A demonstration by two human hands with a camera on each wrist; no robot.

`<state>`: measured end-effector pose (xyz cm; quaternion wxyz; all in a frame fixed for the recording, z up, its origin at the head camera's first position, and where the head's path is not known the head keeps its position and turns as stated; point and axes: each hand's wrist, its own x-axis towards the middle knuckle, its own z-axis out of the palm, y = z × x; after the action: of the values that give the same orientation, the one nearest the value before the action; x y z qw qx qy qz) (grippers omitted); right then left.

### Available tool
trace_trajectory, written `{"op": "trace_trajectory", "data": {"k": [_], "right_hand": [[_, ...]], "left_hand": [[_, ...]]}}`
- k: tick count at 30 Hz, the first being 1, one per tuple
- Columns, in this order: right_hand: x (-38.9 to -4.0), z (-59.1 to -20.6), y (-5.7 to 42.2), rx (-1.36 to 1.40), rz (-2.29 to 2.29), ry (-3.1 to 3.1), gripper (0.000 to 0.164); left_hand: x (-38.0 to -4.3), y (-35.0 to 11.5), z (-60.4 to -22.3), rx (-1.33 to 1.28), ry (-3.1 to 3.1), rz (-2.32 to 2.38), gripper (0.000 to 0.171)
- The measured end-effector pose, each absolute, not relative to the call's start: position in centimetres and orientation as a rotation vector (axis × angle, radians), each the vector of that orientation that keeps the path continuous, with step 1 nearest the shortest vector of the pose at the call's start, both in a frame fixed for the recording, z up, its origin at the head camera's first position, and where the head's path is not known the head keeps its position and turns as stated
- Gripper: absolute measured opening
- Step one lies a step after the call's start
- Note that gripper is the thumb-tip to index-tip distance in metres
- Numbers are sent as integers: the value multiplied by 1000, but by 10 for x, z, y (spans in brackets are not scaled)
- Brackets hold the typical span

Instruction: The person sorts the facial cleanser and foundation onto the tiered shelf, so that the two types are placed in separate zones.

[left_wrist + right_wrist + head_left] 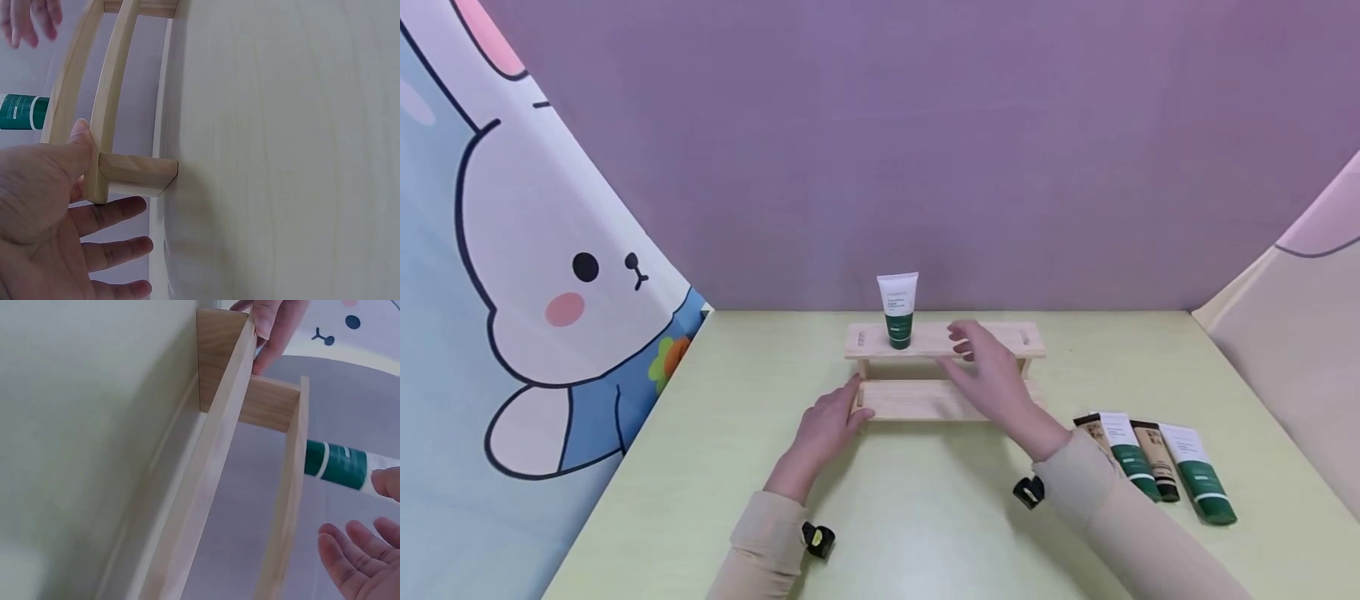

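Two-tier wooden rack (917, 402) on the table (917, 517), left to right: left hand (826, 423) pinches the lower tier's left end — green-and-white tube (898, 310) stands upright on top — right hand (991, 375) beside it, released, fingers loosely bent — four tubes (1157, 462) lie at right.
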<state>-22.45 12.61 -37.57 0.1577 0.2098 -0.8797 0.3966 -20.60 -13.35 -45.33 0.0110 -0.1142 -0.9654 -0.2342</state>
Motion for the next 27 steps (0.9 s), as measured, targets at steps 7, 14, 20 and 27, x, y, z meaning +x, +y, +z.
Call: {"op": "trace_trajectory", "data": {"k": [7, 14, 20, 27], "right_hand": [[-195, -393, 173, 620, 1033, -2536, 31], [-161, -416, 231, 434, 970, -2663, 28], [-139, -429, 272, 270, 854, -2759, 26], [-126, -441, 307, 165, 671, -2800, 25]], "left_hand": [[-205, -136, -458, -350, -3010, -759, 64], [-204, -136, -457, -370, -3013, -765, 64], [-204, -137, -455, -357, -3021, -776, 63], [-205, -137, -456, -349, -3034, -790, 64]]}}
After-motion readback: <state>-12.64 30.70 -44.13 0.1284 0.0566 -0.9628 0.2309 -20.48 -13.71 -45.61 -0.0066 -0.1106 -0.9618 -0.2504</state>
